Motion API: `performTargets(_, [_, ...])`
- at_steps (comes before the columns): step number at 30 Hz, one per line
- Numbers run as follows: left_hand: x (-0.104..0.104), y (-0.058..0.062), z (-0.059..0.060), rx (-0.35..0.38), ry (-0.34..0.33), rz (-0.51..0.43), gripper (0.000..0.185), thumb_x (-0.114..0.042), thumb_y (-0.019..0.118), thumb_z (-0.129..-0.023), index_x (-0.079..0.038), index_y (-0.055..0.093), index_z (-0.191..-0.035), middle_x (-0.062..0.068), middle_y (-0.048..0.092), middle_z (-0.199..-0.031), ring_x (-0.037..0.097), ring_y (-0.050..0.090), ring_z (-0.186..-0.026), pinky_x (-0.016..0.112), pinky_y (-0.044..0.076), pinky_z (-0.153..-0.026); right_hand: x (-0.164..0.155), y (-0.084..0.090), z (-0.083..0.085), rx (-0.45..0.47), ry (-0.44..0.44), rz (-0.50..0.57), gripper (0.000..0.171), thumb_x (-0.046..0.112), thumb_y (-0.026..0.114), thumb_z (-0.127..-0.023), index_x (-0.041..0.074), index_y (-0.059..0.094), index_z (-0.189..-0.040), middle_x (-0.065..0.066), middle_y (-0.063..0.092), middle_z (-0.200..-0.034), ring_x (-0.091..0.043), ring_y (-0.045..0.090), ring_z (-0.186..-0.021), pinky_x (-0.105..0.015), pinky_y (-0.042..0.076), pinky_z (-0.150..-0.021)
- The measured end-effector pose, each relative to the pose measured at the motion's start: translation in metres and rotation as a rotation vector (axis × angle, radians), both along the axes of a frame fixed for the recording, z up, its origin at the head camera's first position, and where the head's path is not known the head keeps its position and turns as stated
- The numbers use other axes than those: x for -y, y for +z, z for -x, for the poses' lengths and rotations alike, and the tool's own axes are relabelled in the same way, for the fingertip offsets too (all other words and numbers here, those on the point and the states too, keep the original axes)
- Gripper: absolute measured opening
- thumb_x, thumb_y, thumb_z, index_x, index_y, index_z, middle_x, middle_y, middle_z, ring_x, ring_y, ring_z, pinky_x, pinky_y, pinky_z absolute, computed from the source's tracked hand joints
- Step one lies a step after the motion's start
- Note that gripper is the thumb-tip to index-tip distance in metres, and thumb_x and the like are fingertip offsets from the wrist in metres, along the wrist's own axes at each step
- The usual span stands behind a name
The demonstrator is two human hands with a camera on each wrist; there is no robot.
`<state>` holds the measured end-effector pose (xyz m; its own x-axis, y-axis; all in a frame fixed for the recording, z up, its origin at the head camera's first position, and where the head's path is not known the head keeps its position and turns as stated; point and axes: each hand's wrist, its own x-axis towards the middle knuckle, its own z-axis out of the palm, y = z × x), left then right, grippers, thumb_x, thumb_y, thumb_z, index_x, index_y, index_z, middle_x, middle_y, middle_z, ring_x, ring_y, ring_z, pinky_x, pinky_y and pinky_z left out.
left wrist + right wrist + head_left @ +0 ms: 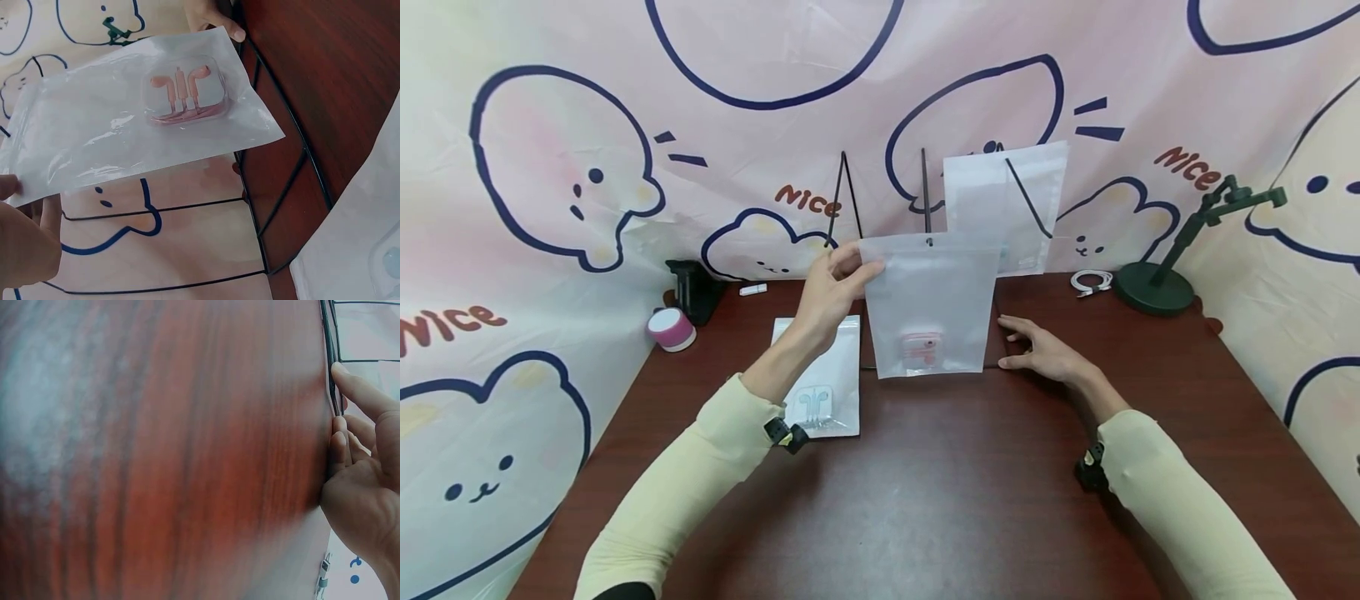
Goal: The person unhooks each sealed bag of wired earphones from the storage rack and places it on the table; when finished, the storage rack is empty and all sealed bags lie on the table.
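A white zip bag (928,292) with pink earphones (181,94) in a clear case hangs upright in front of a black wire rack (290,115). My left hand (835,287) pinches its upper left corner between thumb and fingers. At the bag's top hole, the tip of the rack's middle prong (926,192) shows. My right hand (1041,350) grips the rack's low right side, thumb and fingertips on the wire, as the right wrist view shows. A second white bag (1007,196) hangs on the right prong. Below my left forearm a third bag (838,367) with pale blue earphones lies on the table.
A green lamp-like stand (1153,287) and a coiled white cable (1092,282) are at the back right. Along the back left are a black holder (694,292), a pink-and-white jar (671,329) and a small white stick (753,289). Patterned cloth (572,333) borders the brown table (917,500).
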<state>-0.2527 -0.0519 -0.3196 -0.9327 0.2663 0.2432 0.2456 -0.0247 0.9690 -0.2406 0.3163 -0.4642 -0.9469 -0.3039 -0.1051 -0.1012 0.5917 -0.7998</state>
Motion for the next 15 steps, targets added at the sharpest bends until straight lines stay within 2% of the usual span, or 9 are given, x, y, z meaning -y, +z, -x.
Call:
performTargets(9, [0.004, 0.007, -0.020, -0.024, -0.010, -0.029, 0.015, -0.017, 0.074, -0.097, -0.012, 0.076, -0.111, 0.000, 0.074, -0.105, 0.019, 0.065, -0.099, 0.038, 0.052, -0.090, 0.001, 0.003, -0.002, 0.001, -0.002, -0.014, 0.084, 0.021, 0.076, -0.097, 0.005, 0.027, -0.164, -0.022, 0.027, -0.165, -0.041, 0.041, -0.142, -0.050, 0.041, -0.104])
performTargets(15, [0.021, 0.011, -0.031, -0.029, 0.001, -0.058, 0.010, -0.013, 0.074, -0.096, -0.016, 0.076, -0.105, -0.002, 0.071, -0.096, 0.016, 0.063, -0.091, 0.032, 0.055, -0.082, 0.001, 0.002, -0.002, 0.005, 0.000, -0.003, 0.084, 0.019, 0.075, -0.097, 0.005, 0.027, -0.164, -0.023, 0.026, -0.165, -0.042, 0.040, -0.143, -0.053, 0.041, -0.104])
